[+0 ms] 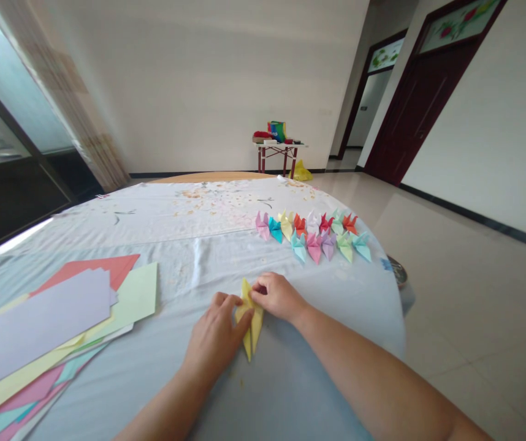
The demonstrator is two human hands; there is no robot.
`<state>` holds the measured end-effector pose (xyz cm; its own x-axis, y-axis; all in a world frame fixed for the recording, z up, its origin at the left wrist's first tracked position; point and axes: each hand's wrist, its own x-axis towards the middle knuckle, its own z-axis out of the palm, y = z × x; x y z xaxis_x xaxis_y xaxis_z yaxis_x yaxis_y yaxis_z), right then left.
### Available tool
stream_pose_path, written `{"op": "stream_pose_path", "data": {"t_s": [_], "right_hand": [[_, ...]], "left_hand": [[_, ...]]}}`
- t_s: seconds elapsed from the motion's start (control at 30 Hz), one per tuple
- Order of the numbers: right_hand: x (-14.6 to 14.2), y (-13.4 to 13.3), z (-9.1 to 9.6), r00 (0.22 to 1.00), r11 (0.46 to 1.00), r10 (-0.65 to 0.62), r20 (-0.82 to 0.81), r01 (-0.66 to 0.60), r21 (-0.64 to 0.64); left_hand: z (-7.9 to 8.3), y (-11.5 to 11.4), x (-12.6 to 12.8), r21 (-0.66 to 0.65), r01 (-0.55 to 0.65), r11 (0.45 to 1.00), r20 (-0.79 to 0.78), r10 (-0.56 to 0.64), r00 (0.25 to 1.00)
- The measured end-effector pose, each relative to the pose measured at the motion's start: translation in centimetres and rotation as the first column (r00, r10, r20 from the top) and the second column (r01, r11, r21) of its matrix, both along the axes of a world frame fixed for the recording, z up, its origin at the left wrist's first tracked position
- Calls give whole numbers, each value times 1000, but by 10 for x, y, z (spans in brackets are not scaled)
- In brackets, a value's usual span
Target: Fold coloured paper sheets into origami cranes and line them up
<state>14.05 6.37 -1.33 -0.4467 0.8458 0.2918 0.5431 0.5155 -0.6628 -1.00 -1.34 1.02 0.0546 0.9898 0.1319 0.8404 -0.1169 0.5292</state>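
Observation:
A folded piece of yellow paper (256,334) lies on the table in front of me, diamond-shaped, with a slit splitting its near end into two points. My left hand (217,327) is closed on its left side, the thumb pressing across the middle. At the upper right edge, my right hand (276,295) pinches the paper between thumb and fingers. Farther back to the right, several folded paper cranes (313,246) stand in two rows, in pink, blue, yellow, red, white, green and purple.
A fanned stack of coloured paper sheets (42,327) covers the table's left side. The round table (189,398) has a pale, flowered cloth. By the far wall stands a small table (274,147) with a colourful box on it and a yellow bag (302,171) beside it.

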Motion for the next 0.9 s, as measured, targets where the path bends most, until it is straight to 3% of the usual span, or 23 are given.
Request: {"op": "stream_pose_path", "data": {"t_s": [0.1, 0.23, 0.33, 0.5, 0.9], "right_hand": [[-1, -2, 0, 993, 994, -46, 110, 35, 107], [0, -4, 2, 983, 984, -120, 138, 99, 151], [0, -3, 3, 987, 983, -87, 134, 64, 169], [-1, 1, 1, 988, 991, -2, 153, -19, 135], [-3, 2, -4, 990, 993, -50, 130, 35, 114]], "left_hand": [[2, -1, -1, -16, 13, 1000, -101, -14, 995], [2, -2, 0, -18, 43, 999, -184, -46, 982], [1, -3, 1, -9, 56, 998, -211, -56, 976], [0, -4, 2, -1, 56, 998, -233, -55, 971], [3, -7, 7, -28, 92, 995, -298, -96, 950]]}}
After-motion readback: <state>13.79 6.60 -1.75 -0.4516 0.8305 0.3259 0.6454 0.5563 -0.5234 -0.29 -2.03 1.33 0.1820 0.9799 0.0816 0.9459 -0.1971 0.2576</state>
